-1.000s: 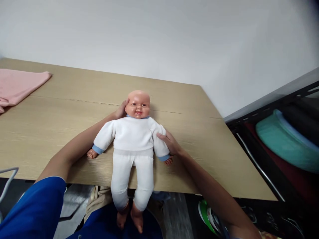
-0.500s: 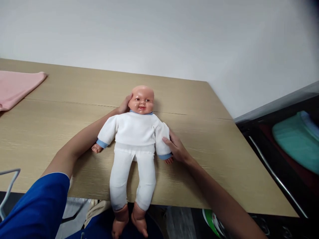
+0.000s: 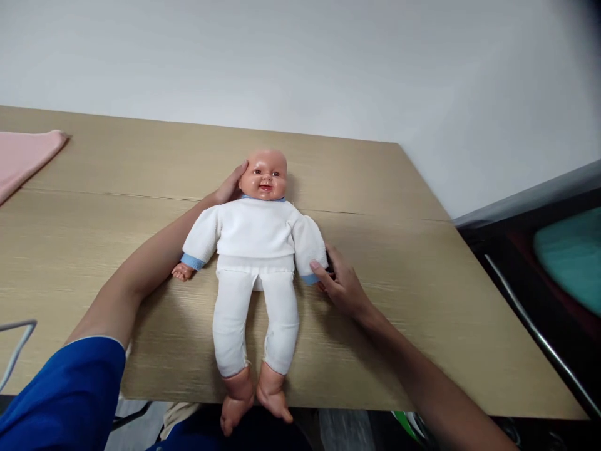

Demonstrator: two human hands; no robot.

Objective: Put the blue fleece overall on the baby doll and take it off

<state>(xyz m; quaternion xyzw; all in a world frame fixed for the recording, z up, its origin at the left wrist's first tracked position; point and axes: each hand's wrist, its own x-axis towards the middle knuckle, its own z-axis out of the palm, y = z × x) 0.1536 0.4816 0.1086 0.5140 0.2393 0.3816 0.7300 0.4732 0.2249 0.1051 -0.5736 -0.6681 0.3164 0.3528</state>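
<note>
A baby doll (image 3: 256, 241) in a white top and white trousers with blue cuffs lies on its back on the light wooden table (image 3: 399, 294), feet hanging over the near edge. My left hand (image 3: 230, 186) cups the side and back of the doll's head, fingers curved round it. My right hand (image 3: 340, 285) grips the doll's arm at the blue cuff, thumb on the sleeve and fingers wrapped over the doll's hand.
A pink cloth (image 3: 23, 160) lies at the table's far left. A grey wire hanger (image 3: 16, 347) pokes in at the left edge. To the right stands a dark rack (image 3: 539, 332) holding a teal bundle (image 3: 573, 257). A white wall rises behind the table.
The doll has slid further onto the table, so more of its legs rest on the top. My right hand moved down the sleeve to the cuff. The left hand stayed at the head.
</note>
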